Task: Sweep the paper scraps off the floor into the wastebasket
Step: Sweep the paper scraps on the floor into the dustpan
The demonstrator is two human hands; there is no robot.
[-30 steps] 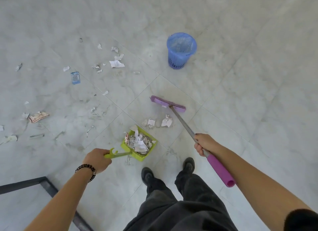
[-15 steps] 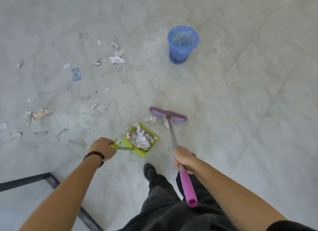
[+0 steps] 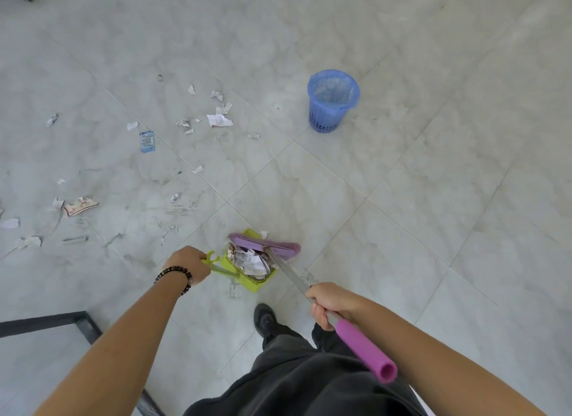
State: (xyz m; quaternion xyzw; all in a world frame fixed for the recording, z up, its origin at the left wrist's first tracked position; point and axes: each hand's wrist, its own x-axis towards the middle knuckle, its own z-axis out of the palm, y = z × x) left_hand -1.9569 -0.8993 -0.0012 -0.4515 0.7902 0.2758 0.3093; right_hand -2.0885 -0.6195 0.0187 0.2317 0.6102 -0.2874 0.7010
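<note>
Clasps green dustpan [image 3: 247, 284] handle in left grip [image 3: 188, 265], purple broom [image 3: 266, 245] shaft in right grip [image 3: 332, 304]. Rests broom head over heaped paper scraps [image 3: 250, 260] in dustpan, with blue wastebasket [image 3: 332, 106] well apart beyond.

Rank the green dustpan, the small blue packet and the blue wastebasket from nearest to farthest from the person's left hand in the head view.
Measured from the left hand:
1. The green dustpan: just to its right, held by the handle.
2. The small blue packet: on the floor ahead, slightly left.
3. The blue wastebasket: farthest, ahead and to the right.
</note>
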